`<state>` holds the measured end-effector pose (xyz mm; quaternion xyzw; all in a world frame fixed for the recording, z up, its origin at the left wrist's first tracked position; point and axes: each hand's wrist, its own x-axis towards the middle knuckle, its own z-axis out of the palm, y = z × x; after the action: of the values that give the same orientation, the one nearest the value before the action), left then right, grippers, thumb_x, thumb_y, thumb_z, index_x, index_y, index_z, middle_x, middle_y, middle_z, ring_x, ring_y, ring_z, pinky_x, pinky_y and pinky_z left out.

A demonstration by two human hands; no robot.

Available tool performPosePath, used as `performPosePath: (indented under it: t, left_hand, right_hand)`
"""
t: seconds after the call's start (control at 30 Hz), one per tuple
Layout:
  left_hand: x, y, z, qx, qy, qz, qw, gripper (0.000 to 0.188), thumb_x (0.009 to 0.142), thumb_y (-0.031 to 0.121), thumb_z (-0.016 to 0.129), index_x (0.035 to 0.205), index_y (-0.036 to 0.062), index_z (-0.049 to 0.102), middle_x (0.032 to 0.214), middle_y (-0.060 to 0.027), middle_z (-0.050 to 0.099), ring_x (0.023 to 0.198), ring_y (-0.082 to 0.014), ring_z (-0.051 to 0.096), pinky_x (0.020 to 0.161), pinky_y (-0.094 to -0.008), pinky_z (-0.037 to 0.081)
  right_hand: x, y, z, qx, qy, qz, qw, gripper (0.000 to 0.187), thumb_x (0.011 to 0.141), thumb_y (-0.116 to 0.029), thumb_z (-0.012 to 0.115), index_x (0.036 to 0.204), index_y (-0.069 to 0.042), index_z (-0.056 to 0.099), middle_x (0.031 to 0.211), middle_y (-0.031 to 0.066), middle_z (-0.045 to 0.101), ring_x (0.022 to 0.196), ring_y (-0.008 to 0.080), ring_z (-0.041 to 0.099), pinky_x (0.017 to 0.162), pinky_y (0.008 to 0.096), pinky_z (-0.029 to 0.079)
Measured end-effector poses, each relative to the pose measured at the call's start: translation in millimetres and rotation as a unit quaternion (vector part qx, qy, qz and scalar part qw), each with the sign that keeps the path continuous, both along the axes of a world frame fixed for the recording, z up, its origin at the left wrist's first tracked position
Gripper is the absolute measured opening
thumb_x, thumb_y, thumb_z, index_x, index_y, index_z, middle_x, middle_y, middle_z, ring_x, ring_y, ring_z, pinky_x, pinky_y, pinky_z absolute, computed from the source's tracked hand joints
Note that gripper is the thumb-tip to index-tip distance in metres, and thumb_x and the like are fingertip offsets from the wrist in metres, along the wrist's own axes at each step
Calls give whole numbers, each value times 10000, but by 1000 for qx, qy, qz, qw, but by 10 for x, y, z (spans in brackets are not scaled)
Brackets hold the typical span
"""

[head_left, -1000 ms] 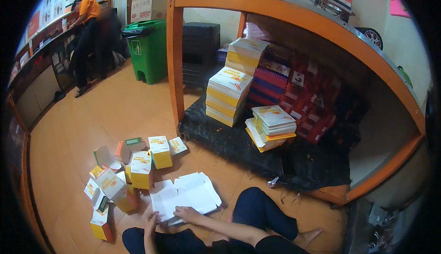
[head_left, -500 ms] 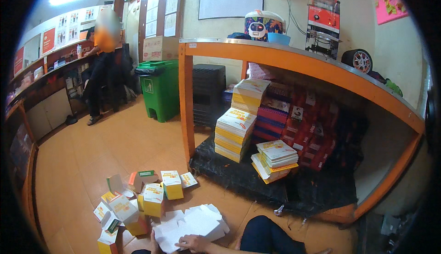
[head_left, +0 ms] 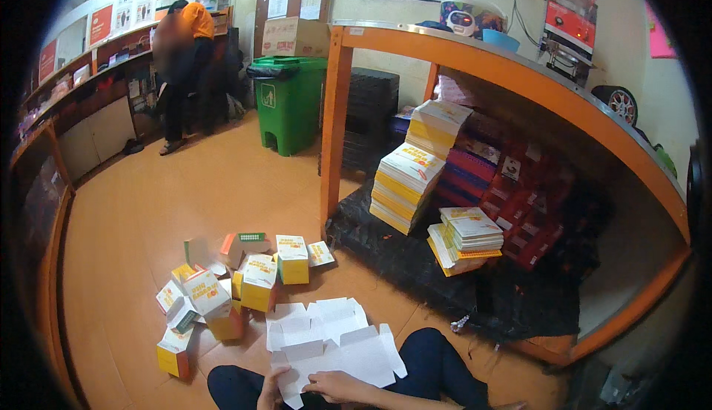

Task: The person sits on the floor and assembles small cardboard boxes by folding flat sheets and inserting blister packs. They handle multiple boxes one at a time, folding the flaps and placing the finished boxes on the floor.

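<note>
An unfolded carton [head_left: 337, 347], white inside with flaps partly raised, lies over my lap and the floor in front of me. My left hand [head_left: 274, 386] is closed on its near left edge, thumb on top. Across the near part of the same carton lies my right hand [head_left: 337, 386], its fingers curled at a near flap; the fingertips are partly hidden. Left of the carton sits a loose group of folded yellow-and-white boxes [head_left: 259, 282], some with open lids. One more yellow box [head_left: 173, 352] stands nearest to me on the left.
Under the orange-framed table [head_left: 337, 121] rise stacks of flat yellow-and-white cartons [head_left: 406, 184], with a shorter pile [head_left: 469, 230] beside them. Red packs [head_left: 519, 210] fill the space behind. A green bin [head_left: 293, 110] stands farther back. A person in an orange shirt [head_left: 196, 21] leans at the far-left counter.
The carton is spread wider, its flaps standing up more clearly. Both hands stay on it. My view has shifted, and the far person has bent forward over the counter.
</note>
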<state>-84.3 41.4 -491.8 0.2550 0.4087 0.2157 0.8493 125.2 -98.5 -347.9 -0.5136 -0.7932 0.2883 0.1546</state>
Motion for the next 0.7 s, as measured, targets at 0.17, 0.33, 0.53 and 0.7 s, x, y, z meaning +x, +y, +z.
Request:
performPosePath:
  t: [0.17,0.33,0.53,0.7]
  left_hand:
    - [65,-141,134,64,66,29,995,493,833,259,697,1270,68,572,1051,-95,654,929,-260,660,792,-425,565]
    - [171,-183,614,233,82,9,969,424,904,253,659,1272,49,610,1112,-71,661,992,-227,635,899,-363,504]
    - [311,-191,884,437,102,41,893,449,944,247,678,1303,-8,589,1169,-96,672,1065,-202,627,932,-333,498]
    - [261,-207,1076,581,181,142,781,313,955,123,644,1247,21,602,995,-70,676,887,-143,636,751,-318,530]
  right_hand:
    - [-61,12,232,-49,66,12,997,307,963,-243,609,1236,-107,640,1089,185,585,1004,375,604,876,466,518]
    - [74,254,612,235,-28,-123,964,502,975,-345,613,1407,-106,525,1339,221,530,1274,392,490,1052,477,429]
    - [347,525,871,77,-9,-196,978,460,884,-296,690,1291,-107,589,1005,157,695,973,360,678,892,455,529]
    - [422,556,777,132,96,-206,965,301,865,-147,661,1165,-169,641,878,145,697,867,389,674,734,487,543]
